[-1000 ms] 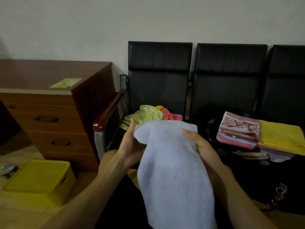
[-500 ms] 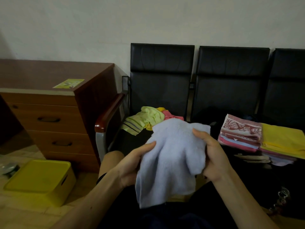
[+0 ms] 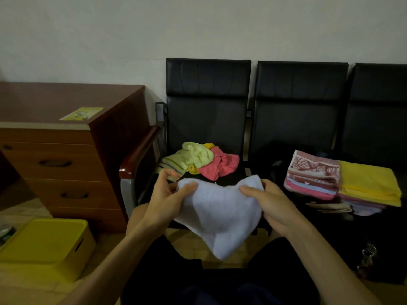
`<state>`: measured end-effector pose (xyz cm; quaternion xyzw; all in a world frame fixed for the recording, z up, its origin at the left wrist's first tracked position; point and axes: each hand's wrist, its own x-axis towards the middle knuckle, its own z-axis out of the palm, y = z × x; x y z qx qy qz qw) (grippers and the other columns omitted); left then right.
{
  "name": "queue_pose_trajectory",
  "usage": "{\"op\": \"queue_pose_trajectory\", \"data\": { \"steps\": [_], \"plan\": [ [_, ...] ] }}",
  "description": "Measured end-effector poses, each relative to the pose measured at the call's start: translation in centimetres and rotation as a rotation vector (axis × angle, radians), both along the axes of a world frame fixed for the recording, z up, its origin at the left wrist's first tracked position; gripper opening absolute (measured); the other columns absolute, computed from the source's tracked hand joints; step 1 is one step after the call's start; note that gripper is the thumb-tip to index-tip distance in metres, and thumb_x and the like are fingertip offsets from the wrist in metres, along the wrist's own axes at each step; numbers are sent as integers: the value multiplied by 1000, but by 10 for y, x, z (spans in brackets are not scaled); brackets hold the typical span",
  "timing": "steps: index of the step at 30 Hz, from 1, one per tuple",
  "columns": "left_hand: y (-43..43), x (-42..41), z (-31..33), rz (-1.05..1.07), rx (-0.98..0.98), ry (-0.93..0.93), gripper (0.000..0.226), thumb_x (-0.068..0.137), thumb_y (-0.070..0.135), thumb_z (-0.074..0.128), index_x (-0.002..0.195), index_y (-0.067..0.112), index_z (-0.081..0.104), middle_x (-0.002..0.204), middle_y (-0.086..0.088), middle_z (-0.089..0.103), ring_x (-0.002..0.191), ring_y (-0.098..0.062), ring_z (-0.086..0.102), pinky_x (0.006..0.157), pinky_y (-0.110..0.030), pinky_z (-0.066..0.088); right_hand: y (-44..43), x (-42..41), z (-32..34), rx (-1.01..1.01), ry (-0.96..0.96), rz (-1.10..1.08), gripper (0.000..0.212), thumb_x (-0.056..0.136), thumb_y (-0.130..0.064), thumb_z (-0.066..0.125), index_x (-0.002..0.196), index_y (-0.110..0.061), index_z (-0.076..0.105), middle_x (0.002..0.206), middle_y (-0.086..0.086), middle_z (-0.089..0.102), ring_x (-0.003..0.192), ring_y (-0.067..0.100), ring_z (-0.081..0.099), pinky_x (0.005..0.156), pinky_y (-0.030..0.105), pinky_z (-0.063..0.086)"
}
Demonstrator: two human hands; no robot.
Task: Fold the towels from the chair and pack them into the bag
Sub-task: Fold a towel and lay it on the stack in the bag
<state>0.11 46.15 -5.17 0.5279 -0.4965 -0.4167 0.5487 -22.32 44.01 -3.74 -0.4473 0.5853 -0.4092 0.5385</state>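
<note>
A plain pale wall [image 3: 198, 29] backs a row of three black chairs [image 3: 207, 115], joined side by side. Left of them stands a wooden desk [image 3: 55, 164] with three drawers. One yellow-green leaflet [image 3: 81, 113] lies near the front right corner of its tabletop [image 3: 39, 100]. One yellow box [image 3: 44, 245] sits on the floor in front of the desk.

On the left chair's seat, toward its left edge beside the wooden armrest [image 3: 138, 155], three loose towels lie bunched and touching. They are a striped green one [image 3: 189, 157], a pink one [image 3: 220, 167], and a yellow one [image 3: 210, 145] mostly hidden under the other two.

Two folded stacks sit side by side and touching, farther right. One is topped by a red patterned towel [image 3: 312, 172], the other by a yellow towel [image 3: 370, 181]. Both rest on a black bag [image 3: 374, 243]. I cannot count the towels in each stack, and the bag's outline is lost in the dark. A metal keyring [image 3: 366, 258] hangs at its front.

One white towel [image 3: 218, 214] hangs in the air in front of the left seat's front edge, over the person's lap. It partly blocks the view of that seat. The left hand [image 3: 163, 205] pinches its upper left corner, thumb on top and fingers [image 3: 167, 175] curled behind. The right hand [image 3: 277, 208] pinches the upper right corner the same way. The cloth sags between them to a point.
</note>
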Motion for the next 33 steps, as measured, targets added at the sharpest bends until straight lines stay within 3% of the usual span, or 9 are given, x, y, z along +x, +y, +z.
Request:
{"op": "queue_pose_trajectory", "data": {
  "steps": [4,8,11,13,18,23,27,31,33],
  "plan": [
    [-9,2,6,33,-83,5,31,89,9,70,111,24,53,88,-21,71,80,-37,72,71,-51,61,3,11,-15,13,-57,-29,72,78,-41,80,136,-17,45,110,-5,64,97,11,64,75,27,52],
    [-16,8,9,24,-72,-72,29,89,13,71,114,26,63,91,-24,69,85,-41,69,75,-59,58,6,17,-23,57,-162,23,104,69,-22,87,153,-21,26,116,0,60,96,14,61,82,29,51],
    [-23,23,13,7,22,-92,26,88,17,72,114,20,70,104,-12,69,99,-32,67,84,-49,59,-5,8,-1,-144,-190,1,72,77,-11,81,139,-23,46,116,2,65,95,16,69,79,27,56],
    [-27,30,17,-20,49,-84,23,89,21,69,112,20,71,115,-4,66,106,-22,64,86,-38,58,-9,7,16,-271,-68,137,51,78,-10,80,124,-22,61,113,1,70,98,13,70,80,28,59],
    [-40,40,30,-62,18,-77,36,83,26,71,119,28,67,119,6,68,108,-13,66,84,-29,56,-17,9,43,-463,348,302,66,74,-18,85,134,-20,58,128,-9,61,112,7,60,94,31,55],
    [-53,45,42,-50,-6,-178,54,70,33,74,123,28,65,114,14,66,103,-6,64,84,-26,55,-31,8,59,-597,555,262,56,80,-17,80,132,-15,60,119,-4,65,97,4,60,77,14,48],
    [-57,44,40,1,-91,-339,42,79,26,75,119,23,67,106,15,69,98,-5,67,82,-25,55,-39,6,60,-624,678,260,47,82,-19,78,127,-13,65,116,1,69,95,6,60,74,12,45],
    [-61,44,34,37,-177,-575,29,82,30,76,109,23,72,97,12,72,88,-5,70,78,-25,56,-48,1,55,-566,817,293,21,85,-24,74,103,-12,74,98,3,72,87,13,66,74,25,52],
    [-63,40,31,31,-193,-680,27,83,31,75,108,21,73,92,13,71,83,-4,68,78,-26,56,-53,-2,52,-524,870,295,18,87,-26,73,95,-10,73,90,5,71,82,15,66,70,25,51]
  ]
}}
